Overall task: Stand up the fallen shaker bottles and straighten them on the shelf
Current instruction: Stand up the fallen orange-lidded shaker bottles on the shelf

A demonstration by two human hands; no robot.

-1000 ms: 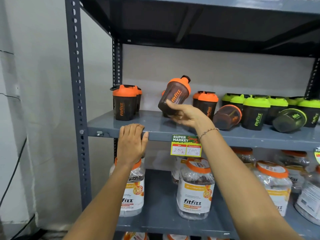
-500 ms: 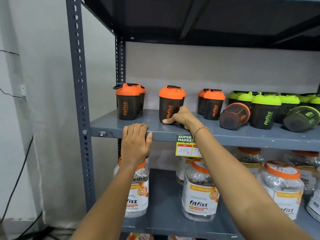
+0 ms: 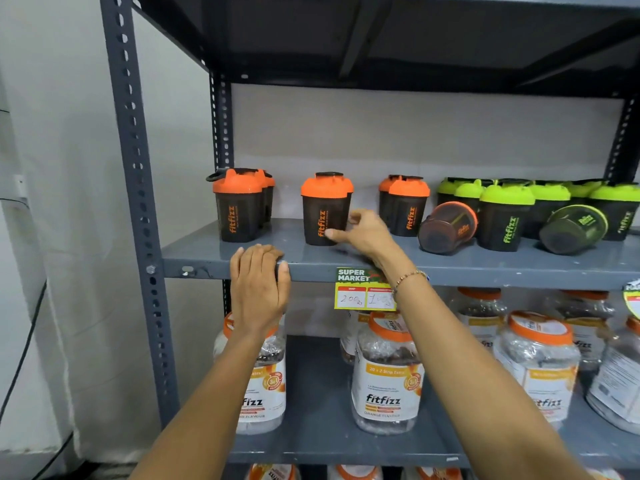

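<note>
An orange-lidded dark shaker bottle (image 3: 325, 207) stands upright on the grey shelf (image 3: 381, 268). My right hand (image 3: 360, 230) is just beside its right side, fingers spread, thumb tip touching its lower edge, not gripping. My left hand (image 3: 259, 285) rests flat over the shelf's front lip. More orange-lidded shakers stand upright at the left (image 3: 239, 204) and right (image 3: 407, 206). One orange shaker (image 3: 446, 226) lies on its side. Among the upright green-lidded shakers (image 3: 504, 216), a green one (image 3: 573, 228) also lies tipped over.
A yellow price tag (image 3: 363, 289) hangs from the shelf edge under my right wrist. Large fitfizz jars (image 3: 388, 372) fill the lower shelf. The upright rack post (image 3: 135, 202) stands at the left, with a white wall and cables beyond it.
My right hand set the tilted orange shaker upright on the shelf, then loosened its grip and opened beside it. The left hand stayed on the shelf edge.
</note>
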